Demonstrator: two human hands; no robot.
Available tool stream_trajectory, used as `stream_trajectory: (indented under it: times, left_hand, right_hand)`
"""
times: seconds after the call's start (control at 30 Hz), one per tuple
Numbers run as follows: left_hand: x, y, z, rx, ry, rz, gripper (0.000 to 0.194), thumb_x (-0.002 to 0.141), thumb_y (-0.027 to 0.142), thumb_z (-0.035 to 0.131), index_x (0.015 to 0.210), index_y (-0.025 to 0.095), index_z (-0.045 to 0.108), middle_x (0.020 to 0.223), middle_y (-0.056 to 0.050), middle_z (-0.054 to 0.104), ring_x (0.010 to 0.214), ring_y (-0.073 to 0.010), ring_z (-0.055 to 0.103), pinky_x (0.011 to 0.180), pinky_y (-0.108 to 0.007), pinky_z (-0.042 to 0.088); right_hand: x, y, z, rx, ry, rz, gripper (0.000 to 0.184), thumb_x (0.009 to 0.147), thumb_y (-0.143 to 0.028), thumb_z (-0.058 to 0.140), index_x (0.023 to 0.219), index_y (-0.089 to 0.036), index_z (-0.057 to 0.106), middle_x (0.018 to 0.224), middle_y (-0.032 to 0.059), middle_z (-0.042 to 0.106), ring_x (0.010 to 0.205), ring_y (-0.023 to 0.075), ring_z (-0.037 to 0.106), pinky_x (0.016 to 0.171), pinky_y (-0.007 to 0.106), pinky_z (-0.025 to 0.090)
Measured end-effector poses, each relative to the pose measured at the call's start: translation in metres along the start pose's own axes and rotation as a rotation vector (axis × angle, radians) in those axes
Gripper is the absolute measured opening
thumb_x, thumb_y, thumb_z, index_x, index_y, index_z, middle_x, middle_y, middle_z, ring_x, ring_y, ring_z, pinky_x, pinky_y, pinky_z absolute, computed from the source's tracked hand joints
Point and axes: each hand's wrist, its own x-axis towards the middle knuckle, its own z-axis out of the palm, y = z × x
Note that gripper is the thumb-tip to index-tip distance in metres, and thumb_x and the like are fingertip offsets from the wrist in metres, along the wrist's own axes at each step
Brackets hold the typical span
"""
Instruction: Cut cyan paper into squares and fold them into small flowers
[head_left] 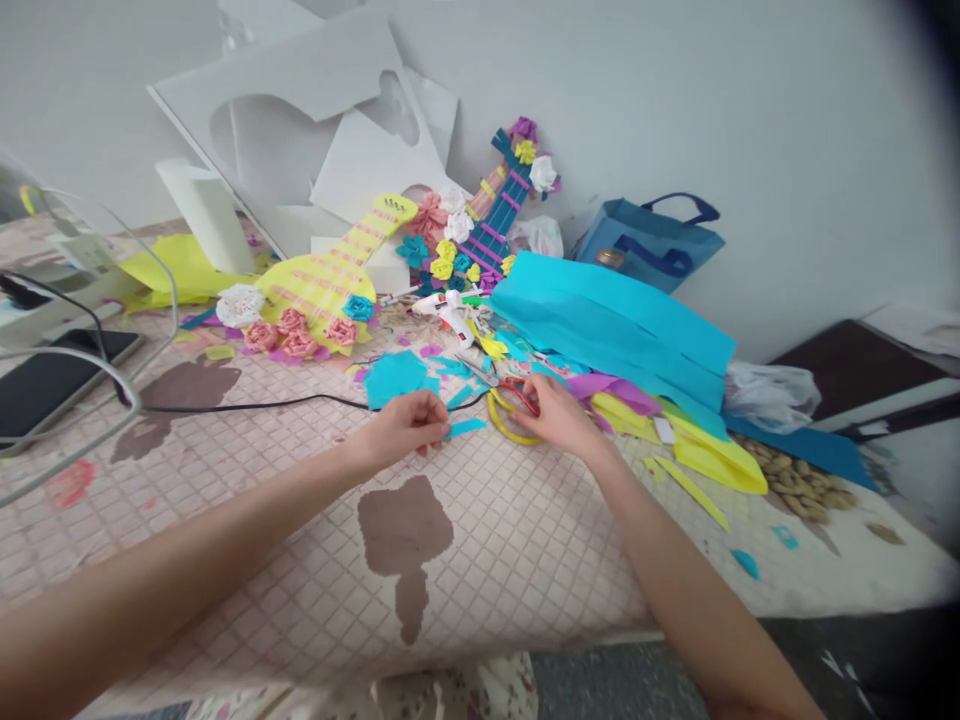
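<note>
Near the middle of the table, my left hand (412, 420) is closed in a pinch on a narrow turquoise paper strip (469, 428), whose end sticks out to the right. My right hand (555, 412) has its fingers round the red handle of a pair of scissors (489, 379); the blades point up and left over blue scraps. Just under the scissors lies a yellow ring-shaped thing (507, 424), partly hidden by my right hand. A turquoise paper piece (396, 379) lies flat behind my left hand.
A white glue gun (448, 312) lies among scraps. Behind stand a yellow paper guitar (322, 280) and a blue one (499, 225) with paper flowers. Large turquoise sheets (615, 325), peanuts (799, 480) and a blue bag (649, 245) are right. A black cable (247, 406) crosses the table; a phone (67, 375) lies left.
</note>
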Motion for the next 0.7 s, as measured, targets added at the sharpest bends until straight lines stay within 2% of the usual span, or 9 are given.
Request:
stream_trajectory:
  times: [0.13, 0.27, 0.33, 0.43, 0.53, 0.6, 0.7]
  left_hand:
    - [0.01, -0.001, 0.019, 0.051, -0.025, 0.034, 0.018, 0.072, 0.025, 0.064, 0.076, 0.016, 0.049, 0.055, 0.005, 0.052, 0.049, -0.008, 0.05, 0.045, -0.019, 0.039]
    - [0.019, -0.007, 0.033, 0.08, 0.023, 0.064, 0.014, 0.072, 0.022, 0.062, 0.076, 0.016, 0.05, 0.055, 0.005, 0.053, 0.048, -0.0081, 0.05, 0.045, -0.019, 0.038]
    - [0.025, -0.01, 0.039, 0.134, 0.042, 0.093, 0.011, 0.071, 0.018, 0.06, 0.075, 0.016, 0.051, 0.057, 0.004, 0.054, 0.048, -0.0086, 0.051, 0.046, -0.02, 0.039]
    - [0.032, -0.014, 0.045, 0.212, 0.062, 0.152, 0.006, 0.07, 0.014, 0.058, 0.074, 0.015, 0.054, 0.06, 0.002, 0.056, 0.052, -0.0091, 0.052, 0.05, -0.021, 0.041]
    - [0.036, -0.017, 0.046, 0.233, 0.07, 0.195, 0.004, 0.07, 0.014, 0.057, 0.074, 0.015, 0.055, 0.06, 0.002, 0.055, 0.054, -0.0092, 0.051, 0.051, -0.021, 0.041]
    - [0.036, -0.018, 0.045, 0.238, 0.091, 0.202, 0.004, 0.07, 0.015, 0.058, 0.073, 0.015, 0.055, 0.059, 0.003, 0.054, 0.053, -0.0091, 0.051, 0.05, -0.021, 0.04]
    - [0.037, -0.019, 0.044, 0.223, 0.106, 0.201, 0.005, 0.071, 0.017, 0.059, 0.073, 0.015, 0.055, 0.058, 0.003, 0.054, 0.053, -0.009, 0.05, 0.049, -0.02, 0.039]
  right_hand:
    - [0.001, 0.005, 0.004, -0.02, -0.02, -0.029, 0.029, 0.076, -0.031, 0.06, 0.098, -0.02, 0.045, 0.082, 0.0038, 0.058, 0.066, 0.0178, 0.054, 0.055, 0.026, 0.034]
    - [-0.004, 0.01, -0.007, 0.131, 0.125, 0.035, 0.02, 0.08, -0.027, 0.051, 0.096, -0.021, 0.043, 0.072, -0.0001, 0.054, 0.06, 0.0155, 0.052, 0.054, 0.026, 0.035]
    - [-0.006, 0.014, -0.015, 0.212, 0.188, 0.077, 0.021, 0.081, -0.031, 0.052, 0.097, -0.021, 0.042, 0.072, -0.0011, 0.053, 0.06, 0.015, 0.052, 0.055, 0.026, 0.037]
    - [-0.006, 0.016, -0.019, 0.236, 0.096, -0.002, 0.03, 0.077, -0.04, 0.061, 0.091, -0.021, 0.044, 0.078, 0.0008, 0.055, 0.065, 0.0154, 0.053, 0.058, 0.026, 0.04]
    - [0.0, 0.012, -0.012, 0.129, -0.002, -0.071, 0.027, 0.077, -0.037, 0.061, 0.09, -0.02, 0.045, 0.085, 0.0041, 0.056, 0.072, 0.0167, 0.054, 0.061, 0.026, 0.04]
    - [0.006, 0.009, -0.006, 0.056, -0.057, -0.067, 0.024, 0.078, -0.032, 0.06, 0.092, -0.019, 0.045, 0.083, 0.0039, 0.058, 0.07, 0.0163, 0.054, 0.059, 0.025, 0.037]
    - [0.012, 0.006, -0.002, 0.024, -0.122, -0.065, 0.034, 0.073, -0.033, 0.066, 0.097, -0.019, 0.046, 0.073, 0.0006, 0.058, 0.06, 0.0157, 0.053, 0.051, 0.024, 0.031]
